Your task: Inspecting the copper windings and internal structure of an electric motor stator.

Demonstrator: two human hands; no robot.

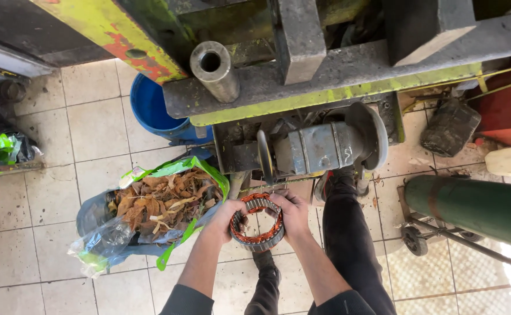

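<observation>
A round metal stator ring (257, 222) wound with copper wire is held between both of my hands below a workbench. My left hand (225, 220) grips its left side, fingers curled over the rim. My right hand (294, 214) clasps the right side, thumb on the top edge. The ring is tilted so its open centre faces up towards me. My dark-trousered legs and a shoe (265, 261) show beneath it.
A green and clear bag (161, 205) full of brown scraps lies at the left of my hands. Above them hang a metal vise-like fixture (319, 146), a steel tube (214, 70) and a blue bucket (153, 111). A green gas cylinder (477, 207) on a wheeled cart lies at right.
</observation>
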